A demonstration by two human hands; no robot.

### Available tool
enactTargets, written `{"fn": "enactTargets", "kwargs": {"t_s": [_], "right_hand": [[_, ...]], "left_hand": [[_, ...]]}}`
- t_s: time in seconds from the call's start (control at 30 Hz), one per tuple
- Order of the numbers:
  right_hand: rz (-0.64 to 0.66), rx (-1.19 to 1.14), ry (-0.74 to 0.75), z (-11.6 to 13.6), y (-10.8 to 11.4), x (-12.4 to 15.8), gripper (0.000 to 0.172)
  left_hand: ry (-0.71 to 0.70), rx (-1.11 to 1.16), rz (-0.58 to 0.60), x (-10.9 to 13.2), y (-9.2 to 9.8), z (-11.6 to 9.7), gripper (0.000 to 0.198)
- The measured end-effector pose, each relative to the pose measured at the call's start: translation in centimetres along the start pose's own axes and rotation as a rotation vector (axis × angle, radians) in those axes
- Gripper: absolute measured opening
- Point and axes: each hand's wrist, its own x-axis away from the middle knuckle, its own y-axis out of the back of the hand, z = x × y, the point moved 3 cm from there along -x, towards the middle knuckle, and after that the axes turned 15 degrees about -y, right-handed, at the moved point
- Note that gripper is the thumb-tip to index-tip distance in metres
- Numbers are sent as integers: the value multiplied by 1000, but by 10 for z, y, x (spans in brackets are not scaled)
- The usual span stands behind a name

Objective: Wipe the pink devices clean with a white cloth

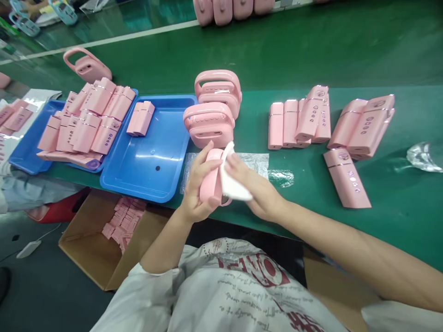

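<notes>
My left hand [198, 186] is wrapped around a rounded pink device [210, 183], held above the front edge of the green table. In my right hand [254, 186] is a white cloth [232, 183], pressed against the device's right side. Part of the device is hidden behind the cloth and my fingers. Just beyond my hands stand two pink handled devices [209, 123], one behind the other. A clear plastic sheet [258, 161] lies flat on the table beneath my hands.
Left of my hands sit a blue tray [147, 177] with a few pink cases [140, 118] and another tray heaped with them. More pink cases [313, 115] are grouped to the right. An open cardboard box [86, 240] of small pink parts stands below the table.
</notes>
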Motion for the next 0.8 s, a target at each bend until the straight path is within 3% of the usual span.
{"fn": "enactTargets", "kwargs": {"t_s": [0.1,0.23,0.27,0.37,0.43,0.53,0.7,0.8], "right_hand": [[99,87,204,5,-7,7,56],[-4,104,-47,-8,-4,-2,55],[-13,122,-32,-9,-6,-2,56],[67,188,209,-2,-13,0,60],[83,184,203,-3,-15,-2,62],[21,126,13,-10,-11,-9,65],[77,176,243,-2,-14,-8,64],[16,135,72,-7,-11,-10,63]], "left_hand": [[68,123,-95,2,-2,8,42],[-13,224,-135,5,-2,18,44],[-41,241,-159,6,-3,20,45],[-50,292,-280,9,-3,28,44],[-46,332,-339,11,-2,30,43],[-28,360,-332,11,-2,29,41],[-25,360,-340,12,0,28,40],[-26,351,-325,13,1,28,42]]}}
